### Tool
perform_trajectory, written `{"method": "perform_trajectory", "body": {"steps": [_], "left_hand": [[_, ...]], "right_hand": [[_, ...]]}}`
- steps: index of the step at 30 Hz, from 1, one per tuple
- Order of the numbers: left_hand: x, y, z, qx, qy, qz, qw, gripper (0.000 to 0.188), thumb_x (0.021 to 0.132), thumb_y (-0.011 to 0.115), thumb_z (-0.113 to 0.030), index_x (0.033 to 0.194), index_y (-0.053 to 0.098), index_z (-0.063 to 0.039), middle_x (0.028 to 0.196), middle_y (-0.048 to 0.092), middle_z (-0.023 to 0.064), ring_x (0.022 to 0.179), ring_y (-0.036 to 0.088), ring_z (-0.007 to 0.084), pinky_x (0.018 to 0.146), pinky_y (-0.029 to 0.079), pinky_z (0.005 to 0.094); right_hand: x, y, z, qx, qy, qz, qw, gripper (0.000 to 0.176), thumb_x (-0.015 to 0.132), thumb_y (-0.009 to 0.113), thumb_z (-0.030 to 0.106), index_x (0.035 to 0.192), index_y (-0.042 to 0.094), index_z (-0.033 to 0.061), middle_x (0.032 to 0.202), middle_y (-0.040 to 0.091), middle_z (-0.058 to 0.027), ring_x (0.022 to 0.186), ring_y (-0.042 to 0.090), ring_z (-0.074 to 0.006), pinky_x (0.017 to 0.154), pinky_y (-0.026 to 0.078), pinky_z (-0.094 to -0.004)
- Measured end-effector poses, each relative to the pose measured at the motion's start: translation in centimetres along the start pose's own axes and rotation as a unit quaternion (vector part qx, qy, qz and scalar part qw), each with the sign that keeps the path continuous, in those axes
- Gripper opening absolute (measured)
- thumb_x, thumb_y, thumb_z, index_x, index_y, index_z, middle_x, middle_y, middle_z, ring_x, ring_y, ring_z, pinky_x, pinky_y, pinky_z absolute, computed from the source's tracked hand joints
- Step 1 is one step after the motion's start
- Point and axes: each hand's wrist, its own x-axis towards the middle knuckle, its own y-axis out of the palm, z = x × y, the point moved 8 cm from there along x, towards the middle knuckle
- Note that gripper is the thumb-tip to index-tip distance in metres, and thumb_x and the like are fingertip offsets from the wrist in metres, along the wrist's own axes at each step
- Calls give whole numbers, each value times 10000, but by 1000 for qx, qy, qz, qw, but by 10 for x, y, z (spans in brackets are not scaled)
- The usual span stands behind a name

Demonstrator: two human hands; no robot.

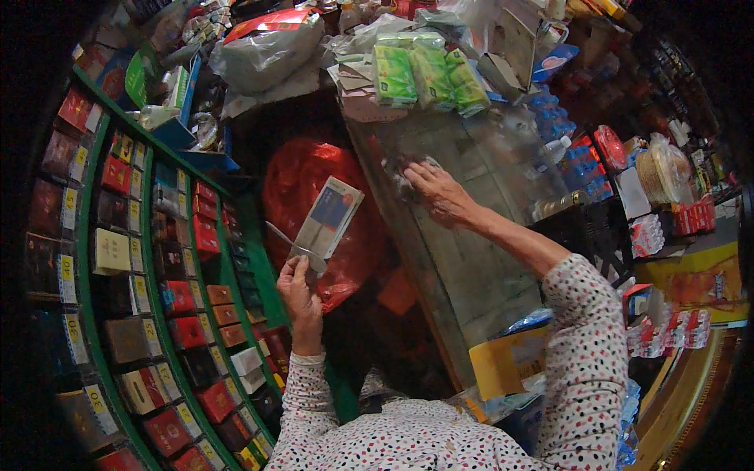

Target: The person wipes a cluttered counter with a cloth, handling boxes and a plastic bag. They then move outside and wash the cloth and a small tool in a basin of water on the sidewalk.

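Note:
My left hand (301, 288) grips a flat, pale printed box (331, 209) with a blue panel, tilted up to the right. In the same fingers is a thin spoon-like utensil (315, 263), crossing the lower end of the box. To the right, my right hand (439, 194) rests on a glass-topped counter (471, 259), fingers bent over a crumpled greyish wad (403, 173), probably a cloth or wipe. Blur hides its exact material. Below and behind the box hangs or lies a large red plastic bag (300, 171); its contents cannot be made out.
Green shelving (88, 253) with cigarette-like packs and price tags lines the left. Green tissue packs (433, 76) sit on the counter's far end, beside a stuffed clear bag (268, 53). Bottled drinks (551, 115) stand along the right; a yellow-brown carton (500, 365) is near my right elbow.

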Motion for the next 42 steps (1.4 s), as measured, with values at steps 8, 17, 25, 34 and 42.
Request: {"method": "perform_trajectory", "body": {"steps": [8,17,25,34,42], "left_hand": [[1,-34,-24,9,58,-40,997,89,841,638,-57,905,588,-21,860,643,61,763,619,141,718,506,255],[-5,-45,-24,13,42,-57,997,95,831,645,-50,908,592,-32,866,644,48,771,620,138,731,507,252],[-13,-19,-15,-13,28,-25,999,89,832,639,-49,906,593,-32,865,647,53,769,618,143,719,509,265],[-13,-24,-18,-24,50,-34,998,90,826,637,-31,907,599,-23,849,650,51,741,612,129,680,501,255],[-8,-28,-15,-7,44,-27,999,92,827,636,-39,905,594,-16,845,649,55,719,611,132,673,505,248]], "right_hand": [[63,48,-35,-4,18,11,1000,527,726,600,175,1219,483,30,1271,496,-153,1197,457,-322,1010,342,-451],[71,56,-37,62,72,23,995,473,808,586,248,1230,487,59,1278,483,-164,1219,426,-327,995,334,-488],[-36,3,40,93,104,-27,990,452,795,551,52,1241,480,44,1341,438,-178,1270,373,-364,1039,317,-456],[-87,-43,83,428,279,25,859,299,837,496,44,1122,577,1,1102,609,-106,1066,555,-220,905,448,-346],[-106,-36,-53,576,532,-108,612,331,848,568,196,1098,581,-21,937,627,-99,798,606,-178,694,500,-309]]}}
